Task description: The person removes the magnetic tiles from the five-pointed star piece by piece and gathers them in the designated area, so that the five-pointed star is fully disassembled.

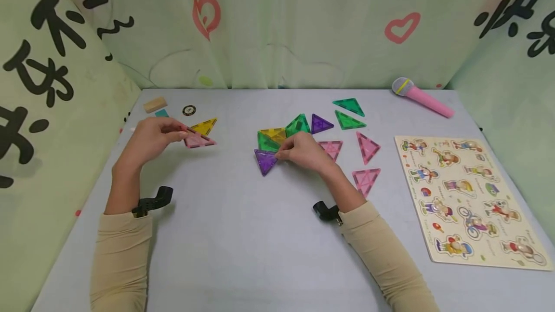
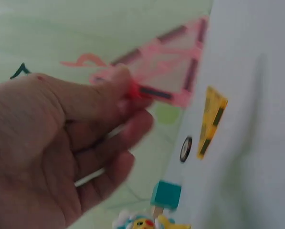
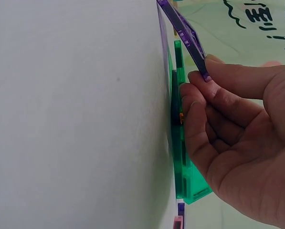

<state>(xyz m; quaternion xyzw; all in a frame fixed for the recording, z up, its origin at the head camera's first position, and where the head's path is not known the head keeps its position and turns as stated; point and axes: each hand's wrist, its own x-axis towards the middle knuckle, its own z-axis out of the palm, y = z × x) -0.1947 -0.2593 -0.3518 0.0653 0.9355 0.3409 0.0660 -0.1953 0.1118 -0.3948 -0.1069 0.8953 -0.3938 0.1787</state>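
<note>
Grey table [image 1: 243,254], walled on three sides by a pale green curtain [image 1: 277,23] printed with black characters and red hearts. At the right edge, flat on the table, one wooden puzzle board [image 1: 470,196] with cartoon figures. Behind it, lying on its side near the back right corner, one pink toy microphone [image 1: 422,97].

In the middle, a cluster of flat triangle tiles touching edge to edge: two green [image 1: 268,142], one yellow [image 1: 275,134], and a purple tile [image 1: 265,160] at the front. Right hand [image 1: 303,150] resting over the cluster's right part, thumb and fingertips [image 3: 199,78] pinching one corner of that purple tile, lifted on that side while its far edge stays by the table, seen from the wrist. Part of the cluster hidden under the hand.

Loose around it, apart from each other: a second purple triangle [image 1: 322,123], two more green ones [image 1: 349,106] toward the back, three pink ones [image 1: 367,147] to the right.

Well to the left, left hand [image 1: 153,138] raised a little, thumb and fingers pinching a pink tile [image 1: 198,140] by one corner, clear of the surface in the wrist view. Just behind, a second yellow triangle [image 1: 204,126] flat on the table.

Smallest, at the back left: one wooden block [image 1: 154,104], one teal block [image 1: 161,113], one round black disc [image 1: 189,110].
</note>
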